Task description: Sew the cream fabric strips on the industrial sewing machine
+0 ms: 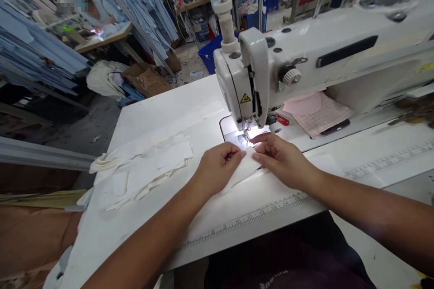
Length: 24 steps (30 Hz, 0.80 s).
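Note:
My left hand (217, 165) and my right hand (278, 156) meet on a small white fabric piece (244, 169) lying on the white table just in front of the needle of a white sewing machine (257, 67). Both hands pinch the piece, fingertips pressed together on its edges. The lit needle area (246, 134) is just beyond my fingers. A pile of white fabric pieces (142, 167) lies on the table to the left of my left hand.
A printed ruler (251, 219) runs along the table's front edge. Pink cloth (315, 110) and a dark phone lie under the machine arm. Another person sits far left at a table among hanging light-blue garments. Blue crates and a cardboard box stand on the floor.

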### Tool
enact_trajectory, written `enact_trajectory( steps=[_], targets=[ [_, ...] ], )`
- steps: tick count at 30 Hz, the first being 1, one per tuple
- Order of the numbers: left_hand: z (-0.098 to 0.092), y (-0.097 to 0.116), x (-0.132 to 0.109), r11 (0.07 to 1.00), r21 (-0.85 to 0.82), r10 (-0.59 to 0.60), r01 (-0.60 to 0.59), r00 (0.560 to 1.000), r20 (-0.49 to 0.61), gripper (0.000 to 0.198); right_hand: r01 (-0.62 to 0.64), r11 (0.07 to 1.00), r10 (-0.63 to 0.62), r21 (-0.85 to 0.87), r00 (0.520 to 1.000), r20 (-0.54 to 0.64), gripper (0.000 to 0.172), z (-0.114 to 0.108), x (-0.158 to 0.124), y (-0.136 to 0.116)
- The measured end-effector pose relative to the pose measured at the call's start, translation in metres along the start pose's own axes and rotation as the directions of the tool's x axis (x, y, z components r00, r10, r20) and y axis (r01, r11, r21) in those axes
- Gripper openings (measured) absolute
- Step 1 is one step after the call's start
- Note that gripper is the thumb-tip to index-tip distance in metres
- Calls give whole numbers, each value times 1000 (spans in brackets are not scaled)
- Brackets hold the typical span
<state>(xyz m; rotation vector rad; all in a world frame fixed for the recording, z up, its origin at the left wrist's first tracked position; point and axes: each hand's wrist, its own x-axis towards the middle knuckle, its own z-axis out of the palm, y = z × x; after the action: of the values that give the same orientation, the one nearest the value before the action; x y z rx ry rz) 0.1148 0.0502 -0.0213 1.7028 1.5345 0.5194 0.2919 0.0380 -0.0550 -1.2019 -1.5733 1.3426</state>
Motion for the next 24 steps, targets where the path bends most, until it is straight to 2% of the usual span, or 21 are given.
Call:
enact_trajectory(
  steps=[5,11,16,21,24],
  targets=[
    [1,1,2,999,-37,-19,19,1000,5,21,-20,1000,20,-17,1000,-2,28,1,1,1],
    [2,5,8,994,103,-23,22,1000,9,19,-105,993,106,-61,994,26,33,-2,3,-1],
    [2,4,13,985,171,-9,6,1000,19,20,-116,984,120,-137,992,22,35,-4,4,-5],
    [5,-1,17,970,239,47,-51,999,26,18,-103,934,113,-342,994,10,39,-5,6,-9],
    [7,-1,20,959,282,28,-36,999,35,15,-18,857,49,-515,998,47,34,-4,8,-10]
  ],
)
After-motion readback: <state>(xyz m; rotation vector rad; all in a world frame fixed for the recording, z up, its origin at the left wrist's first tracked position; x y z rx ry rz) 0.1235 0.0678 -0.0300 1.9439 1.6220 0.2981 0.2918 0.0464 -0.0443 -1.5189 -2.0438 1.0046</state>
